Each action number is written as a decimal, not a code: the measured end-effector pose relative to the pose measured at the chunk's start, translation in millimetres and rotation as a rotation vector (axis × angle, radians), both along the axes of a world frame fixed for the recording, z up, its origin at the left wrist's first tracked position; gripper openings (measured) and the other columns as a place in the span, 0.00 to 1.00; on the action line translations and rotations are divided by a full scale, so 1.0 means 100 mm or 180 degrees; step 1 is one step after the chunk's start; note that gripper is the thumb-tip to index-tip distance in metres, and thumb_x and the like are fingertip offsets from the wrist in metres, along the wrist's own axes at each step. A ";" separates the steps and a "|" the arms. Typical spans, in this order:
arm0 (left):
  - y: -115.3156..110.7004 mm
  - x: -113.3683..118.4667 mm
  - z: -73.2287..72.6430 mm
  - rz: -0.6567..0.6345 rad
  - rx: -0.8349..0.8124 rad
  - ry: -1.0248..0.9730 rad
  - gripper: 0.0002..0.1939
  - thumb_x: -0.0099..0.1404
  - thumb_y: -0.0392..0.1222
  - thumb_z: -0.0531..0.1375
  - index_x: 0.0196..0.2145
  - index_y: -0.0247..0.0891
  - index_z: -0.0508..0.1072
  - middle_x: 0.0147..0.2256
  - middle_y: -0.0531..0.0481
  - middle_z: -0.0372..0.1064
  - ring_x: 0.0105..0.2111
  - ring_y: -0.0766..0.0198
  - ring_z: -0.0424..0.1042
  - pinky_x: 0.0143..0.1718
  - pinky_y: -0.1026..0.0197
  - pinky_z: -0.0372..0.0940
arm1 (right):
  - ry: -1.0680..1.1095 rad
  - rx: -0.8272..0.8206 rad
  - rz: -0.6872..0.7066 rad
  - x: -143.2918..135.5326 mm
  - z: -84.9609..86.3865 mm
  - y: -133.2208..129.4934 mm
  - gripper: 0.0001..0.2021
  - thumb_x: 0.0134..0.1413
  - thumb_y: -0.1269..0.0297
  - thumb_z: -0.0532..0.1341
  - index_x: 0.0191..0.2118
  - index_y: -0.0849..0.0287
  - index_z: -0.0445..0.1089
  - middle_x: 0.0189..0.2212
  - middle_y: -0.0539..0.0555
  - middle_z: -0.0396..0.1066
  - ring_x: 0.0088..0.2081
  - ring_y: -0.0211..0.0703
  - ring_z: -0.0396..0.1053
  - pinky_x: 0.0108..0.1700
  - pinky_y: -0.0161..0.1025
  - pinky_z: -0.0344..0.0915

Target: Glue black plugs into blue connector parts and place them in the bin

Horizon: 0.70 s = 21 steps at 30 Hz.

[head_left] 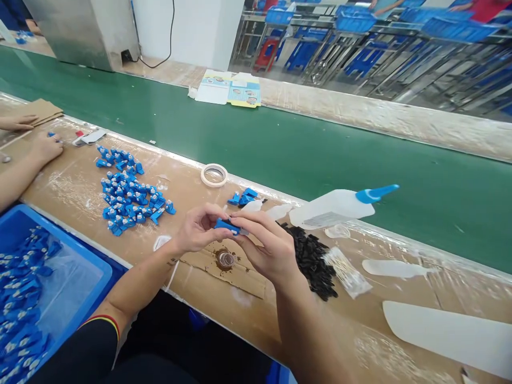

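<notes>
On my feed, the left hand (195,230) and right hand (267,246) have fingers pinching a blue piece (226,226); a loosened pinch could drop it onto the small jar (226,260).

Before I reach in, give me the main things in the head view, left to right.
Blue bin, pile of blue parts, left hand, blue piece held between the hands, right hand, heap of black pieces, bag of swabs, large white piece.
</notes>
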<state>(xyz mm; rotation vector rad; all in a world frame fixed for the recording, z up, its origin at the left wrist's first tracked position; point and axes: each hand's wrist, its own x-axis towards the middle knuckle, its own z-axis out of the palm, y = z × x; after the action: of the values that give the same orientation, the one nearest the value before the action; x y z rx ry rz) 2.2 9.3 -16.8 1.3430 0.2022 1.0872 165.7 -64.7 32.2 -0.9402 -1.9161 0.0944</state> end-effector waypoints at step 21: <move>-0.09 0.00 0.03 0.0725 0.0757 0.0134 0.11 0.58 0.40 0.71 0.31 0.33 0.73 0.41 0.44 0.76 0.41 0.65 0.78 0.45 0.64 0.74 | 0.0791 -0.1158 0.0180 0.04 0.03 -0.09 0.14 0.74 0.50 0.61 0.58 0.46 0.70 0.47 0.58 0.72 0.41 0.56 0.75 0.33 0.45 0.78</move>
<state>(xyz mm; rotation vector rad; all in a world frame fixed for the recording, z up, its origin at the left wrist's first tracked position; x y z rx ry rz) 2.3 0.3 -13.7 1.5846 0.2683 1.3058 169.3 -73.6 35.5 -1.0570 -1.7229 0.5829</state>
